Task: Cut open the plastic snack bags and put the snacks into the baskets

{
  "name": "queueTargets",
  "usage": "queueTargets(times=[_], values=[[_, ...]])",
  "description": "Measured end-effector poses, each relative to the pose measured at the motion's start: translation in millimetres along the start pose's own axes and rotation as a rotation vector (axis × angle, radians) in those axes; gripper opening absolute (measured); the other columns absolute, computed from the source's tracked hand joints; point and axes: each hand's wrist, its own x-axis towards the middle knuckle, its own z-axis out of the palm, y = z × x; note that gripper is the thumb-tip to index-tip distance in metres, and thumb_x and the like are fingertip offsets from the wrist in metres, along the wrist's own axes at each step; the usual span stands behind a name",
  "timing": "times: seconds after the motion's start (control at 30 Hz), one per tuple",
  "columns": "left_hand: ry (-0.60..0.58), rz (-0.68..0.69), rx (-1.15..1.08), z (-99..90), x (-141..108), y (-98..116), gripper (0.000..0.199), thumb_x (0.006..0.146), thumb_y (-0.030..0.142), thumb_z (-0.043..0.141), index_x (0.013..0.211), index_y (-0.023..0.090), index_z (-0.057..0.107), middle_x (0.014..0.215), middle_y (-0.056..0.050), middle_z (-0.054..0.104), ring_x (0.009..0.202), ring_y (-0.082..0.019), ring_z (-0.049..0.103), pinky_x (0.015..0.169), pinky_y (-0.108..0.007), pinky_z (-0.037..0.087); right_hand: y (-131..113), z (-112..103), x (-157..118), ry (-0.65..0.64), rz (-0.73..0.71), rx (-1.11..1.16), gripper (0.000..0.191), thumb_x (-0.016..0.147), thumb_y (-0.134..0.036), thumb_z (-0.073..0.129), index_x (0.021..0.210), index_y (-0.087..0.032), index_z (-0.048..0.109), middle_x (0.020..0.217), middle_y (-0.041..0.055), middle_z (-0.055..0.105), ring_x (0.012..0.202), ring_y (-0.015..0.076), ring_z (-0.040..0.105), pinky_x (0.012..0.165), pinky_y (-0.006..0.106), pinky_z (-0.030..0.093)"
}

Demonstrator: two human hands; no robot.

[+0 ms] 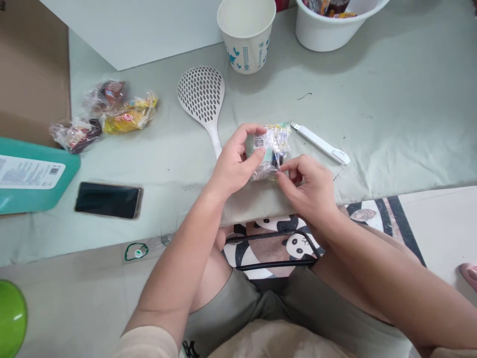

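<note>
A small clear plastic packet [274, 144] with a barcode label lies near the table's front edge, between my two hands. My left hand [238, 159] grips its left side, thumb on top and fingers curled around the far corner. At the packet's lower right corner, my right hand [307, 184] pinches the plastic between thumb and index finger. Just right of the packet rests a white utility knife [320, 143]. A white slotted skimmer [203, 94] lies to the left, its handle running toward my left hand.
A paper cup [246, 42] and a white tub [322, 32] holding wrapped items stand at the back. Wrapped snacks [128, 117], a phone [108, 200] and a teal package [37, 174] are on the left. A white box [130, 30] stands behind.
</note>
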Motion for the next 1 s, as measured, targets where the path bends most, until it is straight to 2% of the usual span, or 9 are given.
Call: queueTargets(times=[0.17,0.3,0.47,0.6,0.67,0.7,0.83,0.9,1.0], values=[[0.012,-0.001,-0.001,-3.6,0.0,-3.5,0.033,0.094,0.048,0.068,0.12,0.03,0.059,0.093,0.0,0.065,0.055,-0.008,0.046,0.049,-0.023,0.038,-2.7,-0.9,1.9,0.007,0.069,0.06,0.004,0.084,-0.023,0.06,0.081,-0.024,0.06,0.069,-0.0011,0.057,0.061,0.0138,0.05,0.059,0.03,0.042],[0.031,-0.008,-0.004,-3.7,-0.6,-3.1,0.032,0.094,0.047,0.068,0.12,0.03,0.059,0.097,-0.001,0.066,0.058,-0.01,0.05,0.052,-0.025,0.041,-2.0,-1.2,1.8,0.01,0.102,0.137,0.005,0.084,-0.022,0.058,0.08,-0.024,0.056,0.069,-0.0014,0.055,0.06,0.0136,0.048,0.06,0.031,0.041],[0.033,-0.001,-0.006,-5.2,-0.1,-2.6,0.031,0.094,0.047,0.068,0.119,0.03,0.059,0.097,-0.001,0.065,0.063,-0.011,0.053,0.056,-0.025,0.042,0.8,-2.0,3.8,-0.008,0.227,0.249,0.01,0.086,-0.023,0.056,0.078,-0.024,0.051,0.068,-0.0005,0.053,0.06,0.0144,0.047,0.056,0.03,0.038],[0.04,0.01,-0.008,-8.6,0.7,-8.0,0.036,0.094,0.052,0.068,0.121,0.031,0.059,0.092,0.0,0.063,0.064,-0.011,0.055,0.057,-0.026,0.043,5.4,0.0,5.4,0.077,0.272,0.292,0.005,0.087,-0.02,0.051,0.085,-0.025,0.049,0.071,-0.0005,0.051,0.061,0.0145,0.047,0.057,0.031,0.04],[0.042,0.012,-0.006,-9.6,0.7,-10.6,0.036,0.094,0.052,0.069,0.122,0.031,0.059,0.09,0.0,0.062,0.059,-0.01,0.052,0.056,-0.026,0.042,7.2,0.8,4.6,0.161,0.213,0.233,0.008,0.087,-0.018,0.049,0.091,-0.025,0.049,0.075,-0.0001,0.05,0.061,0.0146,0.048,0.059,0.032,0.043],[0.043,0.014,0.0,-9.5,0.6,-10.9,0.035,0.094,0.05,0.069,0.123,0.031,0.059,0.09,0.0,0.063,0.058,-0.009,0.05,0.054,-0.025,0.042,7.8,1.1,3.7,0.198,0.127,0.181,0.011,0.087,-0.017,0.049,0.094,-0.025,0.049,0.076,-0.0001,0.05,0.062,0.0146,0.048,0.06,0.032,0.045],[0.047,0.011,0.072,-5.7,-1.4,-1.7,0.025,0.097,0.034,0.064,0.121,0.03,0.059,0.099,0.0,0.067,0.058,-0.008,0.052,0.054,-0.024,0.045,9.7,4.9,-1.4,0.197,-0.345,-0.054,0.027,0.086,-0.02,0.06,0.112,-0.025,0.058,0.094,0.0035,0.055,0.066,0.0135,0.051,0.062,0.033,0.051],[0.028,0.004,0.12,-3.3,-2.9,5.8,0.024,0.095,0.026,0.061,0.119,0.028,0.06,0.107,-0.001,0.068,0.06,-0.008,0.053,0.055,-0.024,0.046,10.9,8.5,-3.6,0.146,-0.417,-0.155,0.032,0.087,-0.021,0.064,0.119,-0.025,0.062,0.111,0.008,0.059,0.069,0.0131,0.052,0.06,0.032,0.051],[0.01,-0.006,0.167,-2.2,-4.4,11.6,0.024,0.094,0.024,0.06,0.118,0.028,0.06,0.11,-0.001,0.069,0.06,-0.007,0.053,0.055,-0.024,0.046,12.5,12.0,-4.8,0.11,-0.426,-0.256,0.015,0.088,-0.017,0.063,0.101,-0.022,0.067,0.118,0.0092,0.065,0.066,0.0115,0.053,0.056,0.03,0.046]])
